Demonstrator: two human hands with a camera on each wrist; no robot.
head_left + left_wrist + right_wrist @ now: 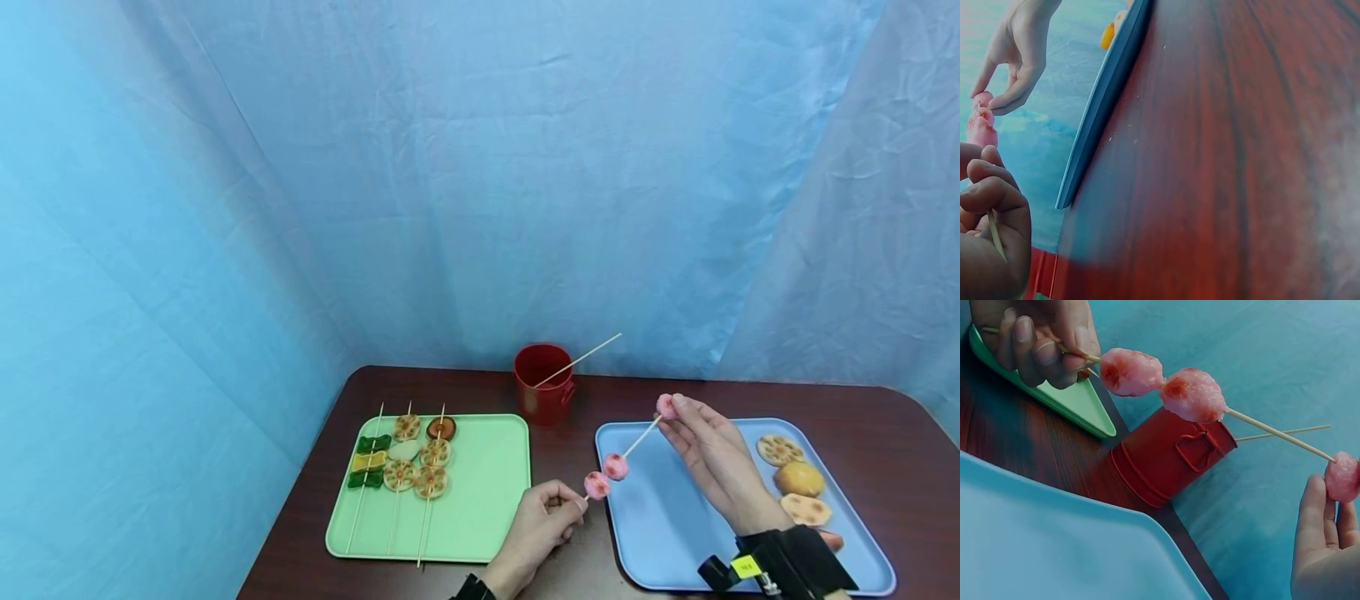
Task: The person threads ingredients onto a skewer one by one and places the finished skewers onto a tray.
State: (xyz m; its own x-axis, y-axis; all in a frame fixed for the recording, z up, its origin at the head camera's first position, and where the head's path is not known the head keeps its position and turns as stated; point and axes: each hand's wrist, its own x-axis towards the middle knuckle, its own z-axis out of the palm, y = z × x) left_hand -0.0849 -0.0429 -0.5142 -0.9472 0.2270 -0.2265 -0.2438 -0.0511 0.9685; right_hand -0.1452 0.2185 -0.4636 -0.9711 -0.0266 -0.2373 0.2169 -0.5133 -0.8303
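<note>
My left hand (542, 529) grips the lower end of a wooden skewer (1279, 434) between the two trays, its fingers curled round the stick. Two pink meatballs (616, 467) sit together on the skewer just above that hand. At the skewer's upper tip, a third pink meatball (666, 407) is pinched between the thumb and fingers of my right hand (716, 462). In the right wrist view a bare length of stick separates this meatball from the other two. The skewer slants up to the right, held above the table and the blue tray's left edge.
A green tray (487, 500) at left carries several filled skewers (367, 475). Behind the trays stands a red bucket (543, 404) with one bare stick (596, 348) leaning out. The blue tray (652, 542) at right holds lotus root slices (780, 450) and a yellow-brown piece (799, 479).
</note>
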